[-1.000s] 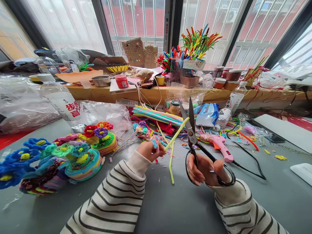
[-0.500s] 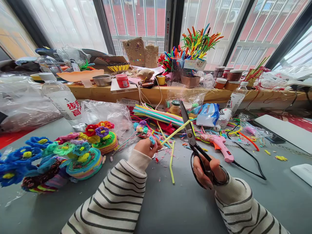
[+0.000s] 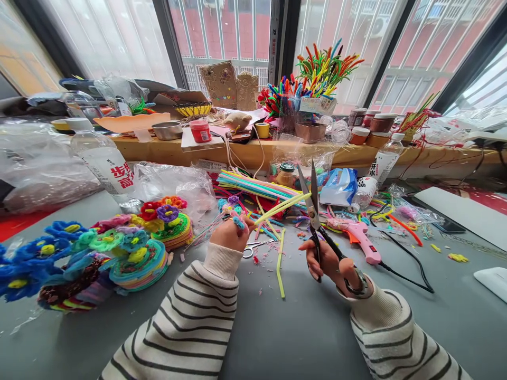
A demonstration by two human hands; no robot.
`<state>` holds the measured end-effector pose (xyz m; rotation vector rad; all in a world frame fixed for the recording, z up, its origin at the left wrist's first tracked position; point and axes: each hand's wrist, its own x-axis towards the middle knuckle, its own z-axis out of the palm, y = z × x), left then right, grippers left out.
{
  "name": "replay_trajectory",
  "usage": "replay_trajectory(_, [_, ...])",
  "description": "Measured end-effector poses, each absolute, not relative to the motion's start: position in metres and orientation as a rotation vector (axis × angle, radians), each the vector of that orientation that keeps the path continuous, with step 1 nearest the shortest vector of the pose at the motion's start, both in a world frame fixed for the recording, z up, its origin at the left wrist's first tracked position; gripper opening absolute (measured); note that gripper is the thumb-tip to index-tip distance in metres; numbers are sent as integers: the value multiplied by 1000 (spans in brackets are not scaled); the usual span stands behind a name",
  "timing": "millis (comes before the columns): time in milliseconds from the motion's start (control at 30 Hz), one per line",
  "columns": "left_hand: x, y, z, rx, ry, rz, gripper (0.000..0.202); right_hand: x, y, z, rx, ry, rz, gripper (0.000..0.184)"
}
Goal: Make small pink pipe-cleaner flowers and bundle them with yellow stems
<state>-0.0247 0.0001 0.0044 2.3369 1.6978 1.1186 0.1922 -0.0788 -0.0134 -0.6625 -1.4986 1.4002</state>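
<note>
My left hand (image 3: 232, 233) is closed on yellow pipe cleaners (image 3: 282, 206) that stick out to the right. A small blue fuzzy piece (image 3: 238, 222) shows at its fingers. With my right hand (image 3: 331, 264) I grip large black-handled scissors (image 3: 312, 203), fingers through the loops. The blades point up and stand apart, and the tips of the yellow stems reach to them. Below, a cut yellow piece (image 3: 280, 269) lies on the grey table, and small scissors (image 3: 257, 246) rest just right of my left hand.
Fuzzy flower cakes (image 3: 137, 264) stand at left. A bundle of pastel pipe cleaners (image 3: 257, 187) lies behind my hands. To the right are a pink glue gun (image 3: 362, 240) with its black cord and a blue packet (image 3: 338, 186). Water bottles (image 3: 101, 158) and craft jars line the back.
The scissor blades have spread apart, and my right-hand fingers have loosened. My left hand has shifted slightly left, uncovering the small scissors. The yellow stems now end at the blades.
</note>
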Motion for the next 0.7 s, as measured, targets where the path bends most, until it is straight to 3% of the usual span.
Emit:
replay_trajectory(267, [-25, -5, 8, 2391, 1913, 1126, 22, 200, -79, -9, -1087, -1536, 1056, 56])
replay_trajectory(367, [-25, -6, 11, 2404, 1943, 1139, 23, 199, -78, -8, -958, -1533, 1133, 61])
replay_trajectory(567, [-26, -5, 15, 2309, 2056, 1128, 27, 202, -77, -16, -579, -1666, 1507, 91])
replay_trajectory(700, [-27, -4, 13, 2302, 2058, 1163, 24, 202, -76, -23, -568, -1705, 1482, 90])
